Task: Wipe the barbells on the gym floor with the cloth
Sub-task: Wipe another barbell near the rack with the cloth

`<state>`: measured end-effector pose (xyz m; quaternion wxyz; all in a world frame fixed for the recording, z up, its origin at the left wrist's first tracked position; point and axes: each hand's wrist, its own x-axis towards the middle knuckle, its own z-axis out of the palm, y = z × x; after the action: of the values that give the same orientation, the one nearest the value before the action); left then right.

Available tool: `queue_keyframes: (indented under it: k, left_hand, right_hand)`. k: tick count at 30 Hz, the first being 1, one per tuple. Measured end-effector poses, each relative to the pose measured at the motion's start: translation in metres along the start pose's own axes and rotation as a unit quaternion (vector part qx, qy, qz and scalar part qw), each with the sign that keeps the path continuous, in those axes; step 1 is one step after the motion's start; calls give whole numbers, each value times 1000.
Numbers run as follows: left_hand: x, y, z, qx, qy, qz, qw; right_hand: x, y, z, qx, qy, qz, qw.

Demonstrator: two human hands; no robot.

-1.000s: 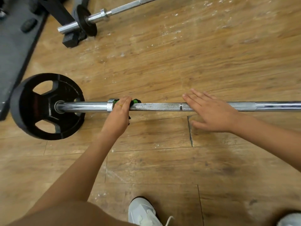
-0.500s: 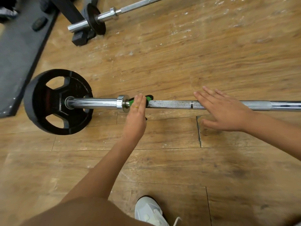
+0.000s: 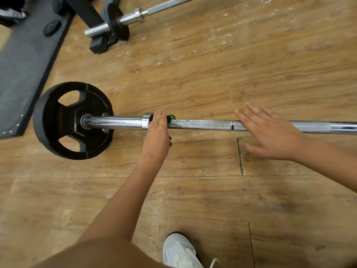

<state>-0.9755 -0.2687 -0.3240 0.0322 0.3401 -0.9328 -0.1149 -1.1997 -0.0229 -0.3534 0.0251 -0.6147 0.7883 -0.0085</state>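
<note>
1. The barbell (image 3: 202, 124) lies across the middle of the floor (image 3: 231, 64), its black plate (image 3: 71, 120) toward the left edge.
2. The left grip (image 3: 156, 136) curls over the barbell just beside the collar (image 3: 145, 121), pinching the green cloth (image 3: 171, 118) against the steel.
3. The right grip (image 3: 270, 136) rests flat on the barbell, fingers straight and spread, well apart from the left.
4. A second barbell (image 3: 135, 16) lies near the far left corner, beside a dark mat (image 3: 25, 64).

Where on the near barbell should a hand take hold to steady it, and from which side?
Probably the knurled shaft between the left hand, holding the cloth, and the flat right hand. Come from above: the plate lifts the level shaft off the floor, leaving room to wrap under.
</note>
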Motion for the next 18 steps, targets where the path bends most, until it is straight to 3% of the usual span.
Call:
queue_keyframes:
  k: [8, 13, 18]
  left_hand:
    - [-18, 6, 5, 19, -10, 25, 999]
    - [-13, 4, 5, 31, 21, -26, 999]
    - [-27, 13, 9, 16, 11, 17, 1000]
  right_hand:
    - [-5, -6, -2, -14, -1, -4, 1000]
    - [-8, -11, -1, -18, 5, -1, 1000]
    - [-12, -16, 0, -23, 16, -10, 1000]
